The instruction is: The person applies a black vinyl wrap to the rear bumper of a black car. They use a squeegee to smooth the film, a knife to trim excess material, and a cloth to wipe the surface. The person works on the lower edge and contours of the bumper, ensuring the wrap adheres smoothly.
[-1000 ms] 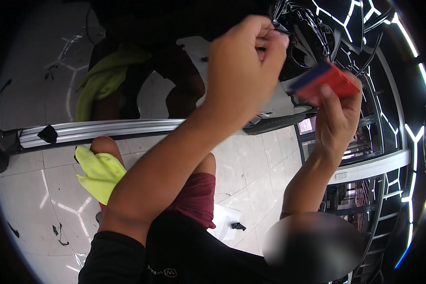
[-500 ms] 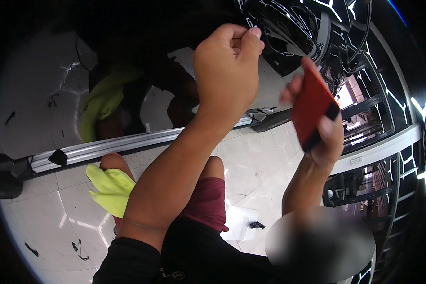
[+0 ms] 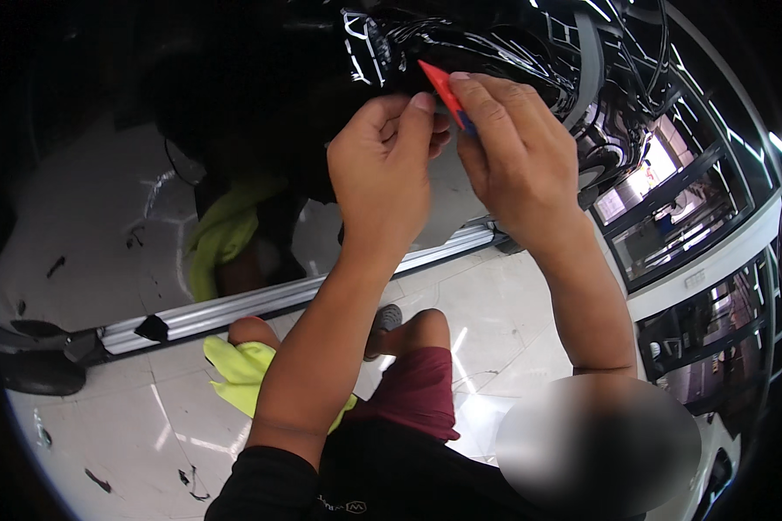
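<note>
Against the glossy black car panel (image 3: pixel 261 78), my two hands work close together. My left hand (image 3: pixel 378 169) is closed in a pinch, thumb pressed to the curled fingers; what lies between them is too dark and small to make out. In my right hand (image 3: pixel 530 148) is a flat red squeegee (image 3: pixel 440 85) with a dark blue part, gripped between thumb and fingers. Its corner points up and left, just beyond my left fingertips. Wrinkled, shiny black material (image 3: pixel 365 48) shows past the squeegee. A yellow-green cloth (image 3: pixel 235 369) drapes by my leg.
Below the panel runs a ribbed silver side step (image 3: pixel 235 314) with a black scrap (image 3: pixel 152 328) on it. Dark scraps (image 3: pixel 97 480) lie on the pale tiled floor (image 3: pixel 148 434), and a white sheet (image 3: pixel 475 427) lies near my shorts. Dark-framed glass (image 3: pixel 669 208) stands at the right.
My right hand has swung in from the right with the squeegee, which is now edge-on beside my left hand. My left hand sits slightly lower and further left, still pinched. The view has shifted.
</note>
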Demonstrator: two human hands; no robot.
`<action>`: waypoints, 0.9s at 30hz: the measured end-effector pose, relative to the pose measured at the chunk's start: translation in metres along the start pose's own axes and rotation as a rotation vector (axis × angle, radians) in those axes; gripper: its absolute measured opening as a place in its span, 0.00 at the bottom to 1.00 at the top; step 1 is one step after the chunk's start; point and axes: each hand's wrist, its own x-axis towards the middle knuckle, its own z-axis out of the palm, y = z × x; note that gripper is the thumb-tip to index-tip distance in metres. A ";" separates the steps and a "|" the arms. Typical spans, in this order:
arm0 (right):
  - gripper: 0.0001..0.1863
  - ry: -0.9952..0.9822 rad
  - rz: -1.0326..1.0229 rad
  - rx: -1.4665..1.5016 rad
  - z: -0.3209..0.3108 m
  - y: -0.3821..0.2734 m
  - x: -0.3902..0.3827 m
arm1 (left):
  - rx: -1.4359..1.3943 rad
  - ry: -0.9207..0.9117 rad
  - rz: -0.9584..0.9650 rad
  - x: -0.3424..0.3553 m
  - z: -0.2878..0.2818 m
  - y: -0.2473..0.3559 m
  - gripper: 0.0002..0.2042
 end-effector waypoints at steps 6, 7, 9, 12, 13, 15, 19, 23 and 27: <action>0.23 0.024 0.050 -0.090 -0.013 -0.002 0.007 | 0.088 -0.072 0.002 -0.002 0.012 0.023 0.12; 0.23 0.032 0.044 -0.101 -0.013 0.001 0.006 | 0.092 -0.085 -0.002 -0.001 0.015 0.026 0.12; 0.23 0.043 0.054 -0.116 -0.013 0.003 0.004 | 0.105 -0.113 -0.029 -0.001 0.016 0.033 0.13; 0.22 0.044 0.141 -0.066 -0.019 -0.001 -0.004 | 0.173 -0.126 -0.065 -0.002 0.009 0.046 0.14; 0.22 0.046 0.179 -0.035 -0.020 -0.001 -0.006 | 0.224 -0.107 -0.056 -0.003 0.007 0.049 0.14; 0.22 0.088 0.190 -0.012 -0.019 -0.002 -0.007 | 0.287 -0.092 -0.038 -0.001 0.005 0.055 0.14; 0.21 0.171 0.136 -0.071 -0.009 0.007 -0.003 | 0.305 -0.151 -0.006 0.006 0.013 0.057 0.14; 0.20 0.112 0.157 -0.128 -0.010 0.007 -0.006 | 0.319 -0.152 -0.005 0.005 0.017 0.053 0.14; 0.20 0.087 0.193 -0.154 -0.010 0.014 -0.023 | 0.333 -0.135 -0.028 0.009 0.021 0.043 0.14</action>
